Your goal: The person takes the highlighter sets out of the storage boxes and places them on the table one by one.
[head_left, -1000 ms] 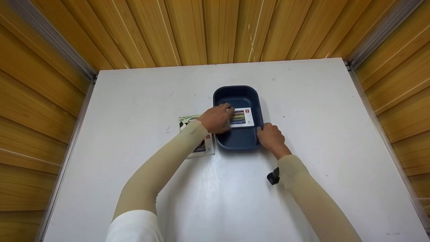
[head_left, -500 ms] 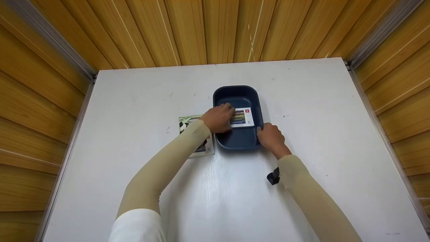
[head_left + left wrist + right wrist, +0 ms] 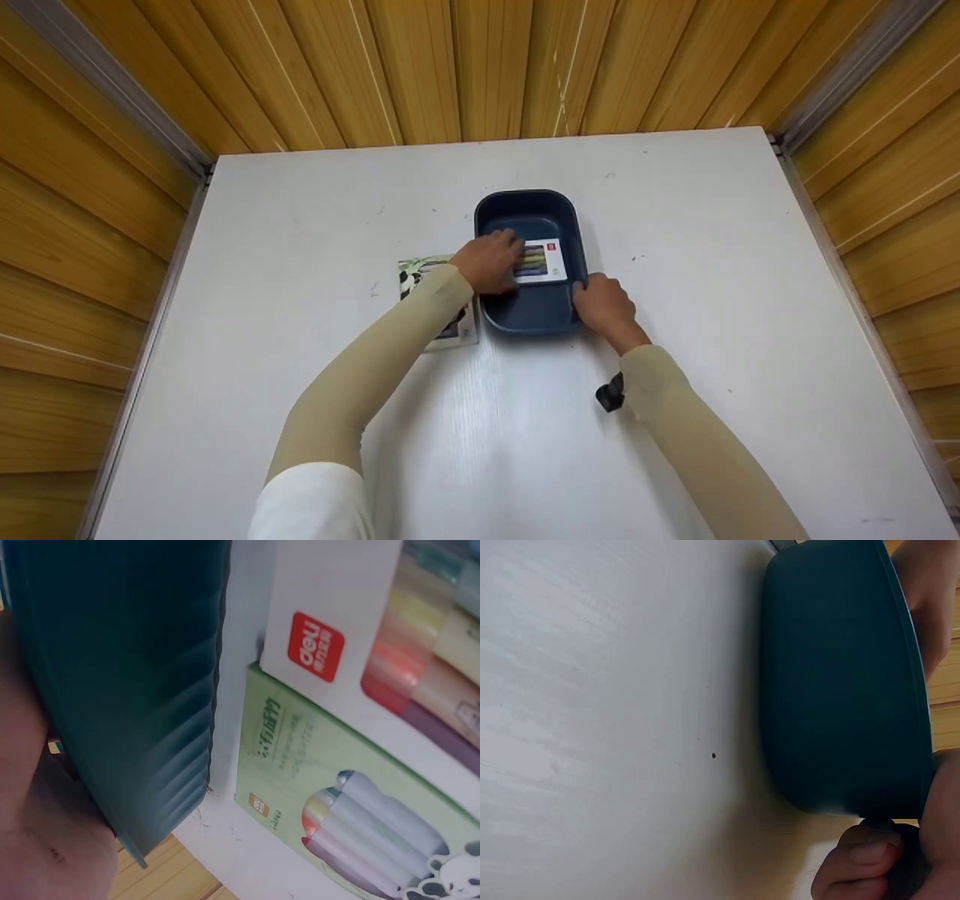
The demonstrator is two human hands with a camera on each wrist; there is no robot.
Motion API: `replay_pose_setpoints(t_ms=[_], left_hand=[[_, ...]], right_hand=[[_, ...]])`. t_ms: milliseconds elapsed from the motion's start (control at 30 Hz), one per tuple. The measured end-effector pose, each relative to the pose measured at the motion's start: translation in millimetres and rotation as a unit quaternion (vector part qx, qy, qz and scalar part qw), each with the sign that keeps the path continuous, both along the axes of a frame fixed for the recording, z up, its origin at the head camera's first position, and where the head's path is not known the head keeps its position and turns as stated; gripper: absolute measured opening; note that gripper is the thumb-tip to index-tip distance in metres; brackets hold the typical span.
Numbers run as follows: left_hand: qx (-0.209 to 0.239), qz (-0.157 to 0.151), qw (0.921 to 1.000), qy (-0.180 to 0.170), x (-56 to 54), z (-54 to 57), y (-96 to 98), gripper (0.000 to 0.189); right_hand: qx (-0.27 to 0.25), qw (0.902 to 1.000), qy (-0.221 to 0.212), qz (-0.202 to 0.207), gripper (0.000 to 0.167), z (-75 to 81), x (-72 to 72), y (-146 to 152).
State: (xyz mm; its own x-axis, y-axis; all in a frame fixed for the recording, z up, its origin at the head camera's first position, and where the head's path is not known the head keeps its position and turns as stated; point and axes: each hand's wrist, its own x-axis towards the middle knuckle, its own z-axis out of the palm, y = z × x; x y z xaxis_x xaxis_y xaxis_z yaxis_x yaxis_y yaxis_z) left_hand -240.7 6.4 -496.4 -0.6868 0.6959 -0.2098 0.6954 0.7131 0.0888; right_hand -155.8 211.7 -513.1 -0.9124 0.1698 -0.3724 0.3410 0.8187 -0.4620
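Note:
A dark blue rectangular bin (image 3: 529,311) stands on the white table. A white box of markers (image 3: 553,261) with a window and a red label lies across its inside. My left hand (image 3: 487,261) reaches over the bin's left wall, fingers and thumb on either side of that box's left end, which is hidden. My right hand (image 3: 604,307) grips the bin's near right rim; the right wrist view shows its fingers (image 3: 855,862) curled below the rim. Left of the bin, partly under my left forearm, are a green panda-print marker box (image 3: 322,787) and a white marker box (image 3: 330,585).
Wood-look panels (image 3: 487,67) enclose the table (image 3: 690,225) at the back and both sides. A small black device (image 3: 611,394) sits by my right sleeve. The two marker boxes lie close against the bin's left side.
My left hand has shifted very slightly right and the left forearm has swung a little right. The bin, the box inside it and my right hand stay in place.

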Motion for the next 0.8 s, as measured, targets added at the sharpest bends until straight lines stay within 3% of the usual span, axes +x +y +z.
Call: replay_pose_setpoints(t_ms=[800], left_hand=[[-0.029,0.001,0.9994,0.017,-3.0,-5.0,8.8,0.070]], right_hand=[[0.000,1.0000,-0.006,-0.005,0.041,1.3,-0.1,-1.9]])
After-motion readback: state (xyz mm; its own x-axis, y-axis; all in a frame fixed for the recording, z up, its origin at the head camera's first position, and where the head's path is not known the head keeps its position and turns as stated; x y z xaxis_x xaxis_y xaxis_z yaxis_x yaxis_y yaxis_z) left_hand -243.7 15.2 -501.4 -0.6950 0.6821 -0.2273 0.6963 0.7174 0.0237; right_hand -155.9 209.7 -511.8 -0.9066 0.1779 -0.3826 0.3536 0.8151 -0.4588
